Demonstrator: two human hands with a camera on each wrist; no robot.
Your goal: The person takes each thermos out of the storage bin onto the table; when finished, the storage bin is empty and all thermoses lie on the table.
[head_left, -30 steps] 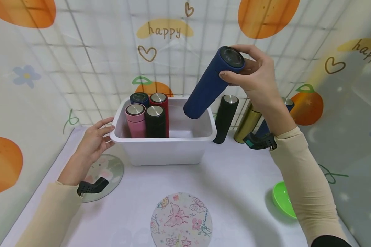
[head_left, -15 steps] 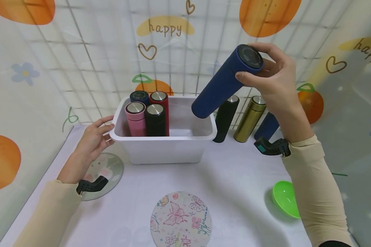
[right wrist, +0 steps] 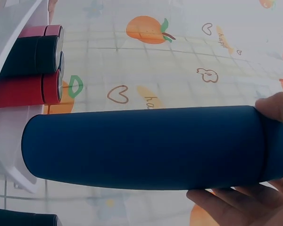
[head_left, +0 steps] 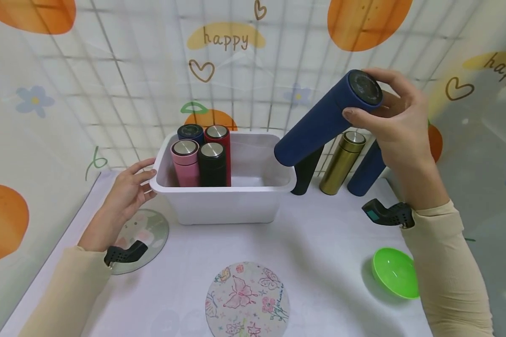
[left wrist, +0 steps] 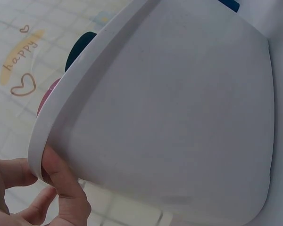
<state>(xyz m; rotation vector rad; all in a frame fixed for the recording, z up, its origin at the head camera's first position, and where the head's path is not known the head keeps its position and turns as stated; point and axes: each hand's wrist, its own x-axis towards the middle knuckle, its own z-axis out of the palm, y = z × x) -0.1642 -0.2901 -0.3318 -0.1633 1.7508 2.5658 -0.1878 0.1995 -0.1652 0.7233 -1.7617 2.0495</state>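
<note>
In the head view, the person's right hand (head_left: 405, 126) at upper right grips a smooth navy-blue cylindrical bottle (head_left: 324, 121) near its lid, curled round it – probably to leave the lower end free. The bottle is aloft and tilted, overlapping the right end of a white plastic bin (head_left: 223, 208) at centre; whether they touch is unclear. In the bin's left part stands a pink bottle with a silver lid (head_left: 187, 171) among others, clustered perhaps for mutual support. A shiny gold cylindrical bottle (head_left: 341, 164) is outside, at right.

In the left wrist view, the left hand (left wrist: 52, 197) at lower left pinches the bin's edge, fingers bent, likely steadying it.

In the right wrist view, the navy-blue bottle lies nearly level across the frame – thumb above, fingers below, seemingly for balance.
</note>
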